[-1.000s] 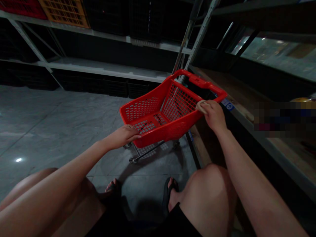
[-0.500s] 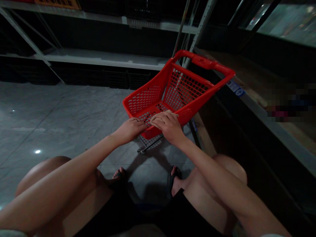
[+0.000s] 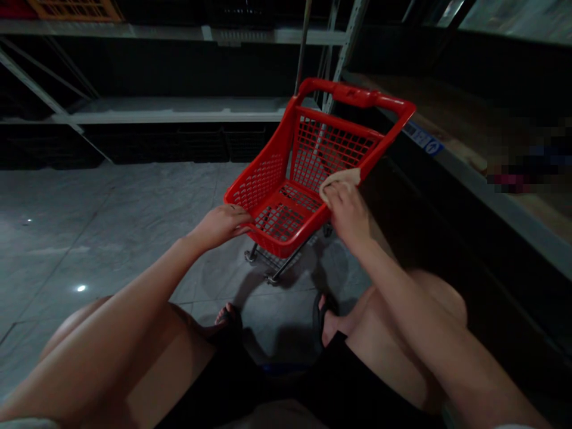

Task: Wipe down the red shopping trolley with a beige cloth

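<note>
Wiping the side rim of the red plastic shopping cart [image 3: 308, 225] appears to be the step in hand. The right hand [image 3: 351, 214] grasps a beige cloth [image 3: 346, 176] bunched over that rim, partway between the cart's front corner and its push handle [image 3: 357, 95]. The left hand [image 3: 221, 225] is clasped over the cart's front rim, seemingly to steady it. The next move likely calls for cloth pressure along the rim, with the front braced. The cart's basket lies between both hands and reaches beyond them.
</note>
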Motion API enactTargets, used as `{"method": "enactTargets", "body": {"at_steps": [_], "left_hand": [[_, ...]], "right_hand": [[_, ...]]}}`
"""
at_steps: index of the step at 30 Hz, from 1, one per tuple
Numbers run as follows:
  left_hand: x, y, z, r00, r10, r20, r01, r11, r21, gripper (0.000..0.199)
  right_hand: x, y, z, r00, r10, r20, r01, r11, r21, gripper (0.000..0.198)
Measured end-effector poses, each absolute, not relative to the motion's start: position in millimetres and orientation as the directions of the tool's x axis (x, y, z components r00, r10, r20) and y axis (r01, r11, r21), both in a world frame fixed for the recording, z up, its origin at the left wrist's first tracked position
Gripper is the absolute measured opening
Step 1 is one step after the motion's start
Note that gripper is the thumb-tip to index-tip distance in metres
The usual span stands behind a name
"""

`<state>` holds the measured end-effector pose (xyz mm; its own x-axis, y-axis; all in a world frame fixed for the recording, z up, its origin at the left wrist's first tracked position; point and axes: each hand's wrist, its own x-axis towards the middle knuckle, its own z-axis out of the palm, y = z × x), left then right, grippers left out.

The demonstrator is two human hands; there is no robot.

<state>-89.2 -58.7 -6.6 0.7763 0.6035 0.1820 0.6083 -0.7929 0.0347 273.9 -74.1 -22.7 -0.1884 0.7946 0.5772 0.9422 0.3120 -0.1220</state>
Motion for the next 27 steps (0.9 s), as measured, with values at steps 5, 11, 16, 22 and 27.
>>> {"method": "enactTargets", "body": {"at_steps": [5,11,16,22,27], "left_hand": [[-92,-49,-8,0.766,0.615,0.186,0.62,-0.784,0.037,0.036],[-88,-54,-7,0.77,0.614,0.172,0.627,-0.778,-0.031,0.035],[-79,-60,-5,0.771,0.616,0.158,0.632,-0.772,-0.074,0.033],[-56,-78,-9,0.778,0.613,0.142,0.627,-0.772,-0.102,0.033],[-54,-82,-20,0.759,0.623,0.187,0.647,-0.752,-0.122,0.038]], "right_hand": [[195,-150,-40,-0.427,0.708,0.563,0.851,0.525,-0.014,0.046],[204,-148,-59,-0.569,0.599,0.564,0.734,0.678,0.02,0.055],[242,-102,-61,-0.42,0.708,0.568,0.817,0.568,-0.104,0.058],[250,-95,-57,-0.059,0.808,0.587,0.806,0.385,-0.449,0.073],[202,-161,-75,-0.03,0.821,0.57,0.765,0.386,-0.516,0.08]]}}
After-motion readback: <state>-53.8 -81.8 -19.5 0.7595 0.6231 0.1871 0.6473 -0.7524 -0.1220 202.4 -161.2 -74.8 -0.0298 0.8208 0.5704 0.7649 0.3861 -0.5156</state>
